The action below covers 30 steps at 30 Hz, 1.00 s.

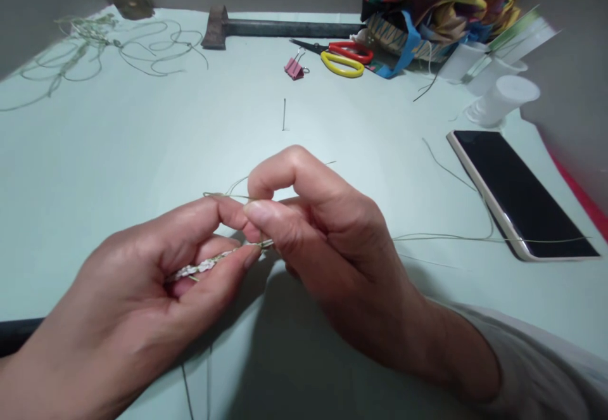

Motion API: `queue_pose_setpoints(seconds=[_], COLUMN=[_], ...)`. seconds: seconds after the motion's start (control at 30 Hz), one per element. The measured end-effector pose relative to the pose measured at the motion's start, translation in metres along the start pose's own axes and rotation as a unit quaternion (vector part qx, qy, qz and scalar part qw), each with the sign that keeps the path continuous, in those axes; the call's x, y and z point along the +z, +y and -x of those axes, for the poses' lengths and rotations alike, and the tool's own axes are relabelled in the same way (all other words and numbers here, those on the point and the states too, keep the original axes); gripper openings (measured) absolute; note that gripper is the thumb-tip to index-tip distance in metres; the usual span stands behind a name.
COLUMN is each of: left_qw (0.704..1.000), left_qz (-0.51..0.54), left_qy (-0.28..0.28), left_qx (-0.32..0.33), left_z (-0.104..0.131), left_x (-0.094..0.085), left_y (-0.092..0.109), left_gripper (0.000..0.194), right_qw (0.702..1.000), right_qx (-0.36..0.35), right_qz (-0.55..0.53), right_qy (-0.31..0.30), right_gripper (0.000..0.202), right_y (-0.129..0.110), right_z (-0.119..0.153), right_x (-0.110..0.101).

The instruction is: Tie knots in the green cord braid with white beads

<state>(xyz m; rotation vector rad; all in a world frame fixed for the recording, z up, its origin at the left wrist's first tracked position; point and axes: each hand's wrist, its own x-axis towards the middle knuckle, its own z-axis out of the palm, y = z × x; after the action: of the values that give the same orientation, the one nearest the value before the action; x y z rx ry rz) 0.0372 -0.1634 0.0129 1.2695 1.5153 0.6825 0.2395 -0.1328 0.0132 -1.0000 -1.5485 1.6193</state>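
My left hand [161, 268] is closed round a narrow white-and-green braided piece [204, 265], its thumb and fingertips pinching the piece's right end. Close against it, my right hand [323, 223] pinches a thin green cord [227, 194] between thumb and forefinger. A loop of that cord stands out above my left forefinger. More green cords [441, 237] run right from behind my right hand and cross the phone. Two strands hang below my left hand toward the bottom edge. My right fingertips partly hide where cord and braid meet.
A phone [522, 192] lies at right, near white spools [503, 100]. Along the back are tangled green cords [90, 37], a hammer-like tool [285, 28], scissors [342, 59], a pink binder clip [294, 68] and a colourful cloth bundle [427, 2]. A pin [284, 114] lies beyond my hands.
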Motion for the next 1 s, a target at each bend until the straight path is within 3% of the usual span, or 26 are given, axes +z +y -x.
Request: queue_pose_setpoints(seconds=[0.07,0.17,0.27,0.37,0.6,0.77,1.0], left_qw=[1.000,0.994,0.988,0.985,0.977,0.967,0.965], left_qz=[0.000,0.001,-0.001,-0.007,-0.071,-0.095,-0.086], left_qy=[-0.025,-0.063,-0.057,-0.050,-0.027,-0.005,-0.032], left_qx=[0.009,0.093,0.146,0.163,0.197,0.234,0.245], left_z=[-0.002,-0.008,-0.012,-0.011,-0.008,-0.009,-0.010], left_x=[0.000,-0.001,-0.002,-0.003,-0.005,-0.001,0.000], left_y=[-0.001,-0.010,-0.017,-0.018,-0.017,-0.016,-0.016], left_gripper=[0.026,0.021,0.016,0.010,0.014,0.016,0.017], right_qw=[1.000,0.997,0.992,0.990,0.993,0.989,0.991], right_qx=[-0.015,-0.062,-0.085,-0.089,-0.103,-0.132,-0.114], right_qz=[0.000,-0.006,-0.005,-0.006,-0.022,0.016,0.022], right_qy=[0.010,0.044,0.096,0.107,0.062,0.060,0.059], right_gripper=[0.025,0.027,0.049,0.060,0.024,0.025,0.026], right_y=[0.003,0.007,0.007,0.005,0.016,0.020,0.015], right_z=[0.001,-0.001,-0.006,-0.008,-0.001,0.000,0.000], right_x=[0.000,0.006,0.015,0.019,0.010,0.006,0.004])
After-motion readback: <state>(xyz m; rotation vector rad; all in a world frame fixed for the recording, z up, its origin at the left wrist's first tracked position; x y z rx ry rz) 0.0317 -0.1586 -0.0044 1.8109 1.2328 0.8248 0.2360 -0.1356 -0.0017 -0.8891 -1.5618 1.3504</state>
